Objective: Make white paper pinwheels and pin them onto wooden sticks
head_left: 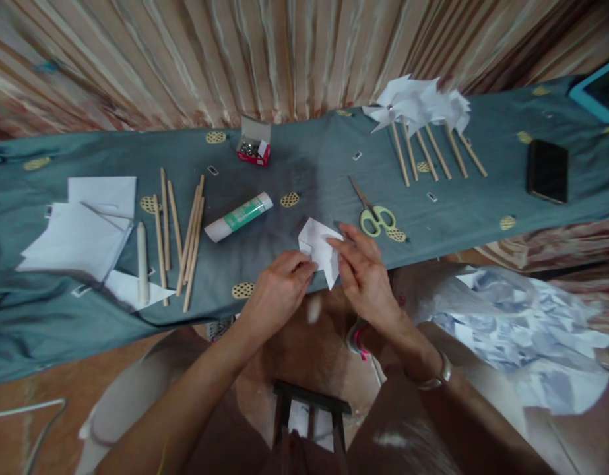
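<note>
Paper point(318, 245) is pinched by fingers of left hand point(277, 293) and right hand point(364, 274) at the surface point(304, 165) near edge; corners are best aligned before creasing.

folded paper point(315, 239) partly hidden by right hand point(364, 272), blue tablet point(599, 92) cut by right edge

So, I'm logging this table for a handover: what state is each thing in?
Paper: folded, pinched by left hand and right hand.
Glue stick: lying on its side.
Scissors: shut, flat.
Pin box: lid open.
Phone: screen dark.
Pinwheels: assembled, lying flat.
</note>
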{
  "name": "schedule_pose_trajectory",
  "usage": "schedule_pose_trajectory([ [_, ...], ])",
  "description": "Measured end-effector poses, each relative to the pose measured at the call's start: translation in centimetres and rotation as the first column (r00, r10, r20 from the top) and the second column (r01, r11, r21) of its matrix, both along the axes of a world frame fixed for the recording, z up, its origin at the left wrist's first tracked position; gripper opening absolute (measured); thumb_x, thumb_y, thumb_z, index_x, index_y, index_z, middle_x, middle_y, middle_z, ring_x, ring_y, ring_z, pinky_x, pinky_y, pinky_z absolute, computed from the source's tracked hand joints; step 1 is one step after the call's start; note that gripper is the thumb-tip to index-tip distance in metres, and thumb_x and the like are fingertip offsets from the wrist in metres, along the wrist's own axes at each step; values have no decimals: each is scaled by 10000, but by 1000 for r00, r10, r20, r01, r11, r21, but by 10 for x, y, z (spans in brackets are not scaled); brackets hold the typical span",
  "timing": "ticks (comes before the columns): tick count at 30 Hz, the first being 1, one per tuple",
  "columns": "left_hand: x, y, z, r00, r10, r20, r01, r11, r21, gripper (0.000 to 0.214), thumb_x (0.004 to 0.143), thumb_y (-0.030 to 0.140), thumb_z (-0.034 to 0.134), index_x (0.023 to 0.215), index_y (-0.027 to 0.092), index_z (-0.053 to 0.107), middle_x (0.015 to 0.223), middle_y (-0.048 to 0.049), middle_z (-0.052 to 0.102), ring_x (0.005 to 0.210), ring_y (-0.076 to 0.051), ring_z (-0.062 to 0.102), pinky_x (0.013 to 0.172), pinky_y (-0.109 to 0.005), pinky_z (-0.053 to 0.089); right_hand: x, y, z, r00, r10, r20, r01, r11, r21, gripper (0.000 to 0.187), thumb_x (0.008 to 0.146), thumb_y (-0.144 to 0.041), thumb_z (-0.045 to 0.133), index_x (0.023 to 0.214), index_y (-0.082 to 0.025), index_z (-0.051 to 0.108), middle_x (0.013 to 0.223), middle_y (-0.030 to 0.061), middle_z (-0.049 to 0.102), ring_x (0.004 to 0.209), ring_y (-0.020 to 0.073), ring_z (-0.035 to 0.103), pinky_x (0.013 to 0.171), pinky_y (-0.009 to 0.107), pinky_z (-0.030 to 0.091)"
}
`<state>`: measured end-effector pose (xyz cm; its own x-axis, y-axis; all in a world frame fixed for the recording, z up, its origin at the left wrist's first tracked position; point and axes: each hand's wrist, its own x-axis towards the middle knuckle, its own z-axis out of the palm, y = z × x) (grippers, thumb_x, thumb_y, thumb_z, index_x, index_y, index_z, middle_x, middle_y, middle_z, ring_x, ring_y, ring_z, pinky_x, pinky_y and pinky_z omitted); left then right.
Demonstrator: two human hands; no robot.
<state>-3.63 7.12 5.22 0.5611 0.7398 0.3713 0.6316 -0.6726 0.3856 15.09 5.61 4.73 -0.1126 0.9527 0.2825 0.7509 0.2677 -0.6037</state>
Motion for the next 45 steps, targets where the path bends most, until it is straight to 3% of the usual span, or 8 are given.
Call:
schedule_pose_trajectory([
  [6, -12, 11, 3, 999, 40, -34, -38, 998, 56, 138, 899, 109, 547, 910, 134, 682, 948, -73, 677, 863, -193, 630, 773, -315, 556, 3, 3, 1, 1000, -15, 21, 15, 999, 42, 340, 928, -188, 428, 1185, -145, 647, 1273, 160, 623, 1195, 272, 569, 1044, 501, 446],
  [11, -23, 18, 8, 998, 67, -11, -66, 997, 38, 161, 906, 108, 529, 935, 145, 684, 941, -72, 674, 877, -193, 607, 794, -325, 537, -4, -2, 5, 1000, 7, 20, -8, 999, 31, 294, 920, -190, 456, 1111, -173, 679, 1211, 128, 664, 1119, 264, 611, 992, 494, 493],
  [17, -17, 5, 9, 1000, -29, -6, 29, 999, 29, 149, 907, 265, 593, 969, 152, 667, 972, -79, 669, 899, -205, 605, 794, -349, 522, -7, -7, 4, 998, 35, 56, -38, 998, 43, 293, 906, -166, 466, 1091, -143, 691, 1198, 139, 674, 1088, 268, 627, 979, 476, 511],
  [29, -13, -5, 6, 994, -59, -93, 66, 994, 81, 133, 924, 177, 544, 906, 130, 668, 891, -69, 662, 829, -192, 595, 759, -313, 523, -5, -13, 10, 989, 121, 85, -123, 992, 19, 310, 851, -118, 483, 1078, -121, 694, 1228, 145, 663, 1119, 267, 616, 1015, 475, 485],
  [37, -17, -8, 8, 994, -29, -103, 42, 990, 132, 161, 929, 155, 518, 903, 124, 673, 875, -69, 674, 803, -182, 614, 740, -308, 521, 9, -8, 17, 979, 193, -68, -200, 971, -127, 282, 805, -184, 620, 1078, -203, 689, 1273, 104, 644, 1193, 258, 587, 1048, 490, 445],
  [45, -19, -10, 10, 987, -72, -141, 92, 986, 142, 167, 927, 152, 516, 892, 128, 678, 846, -66, 674, 797, -186, 611, 721, -310, 516, 3, -3, 15, 949, 153, -277, -204, 965, -165, 64, 839, -206, 642, 830, -231, 699, 1161, 67, 686, 1126, 218, 621, 1024, 439, 455],
])
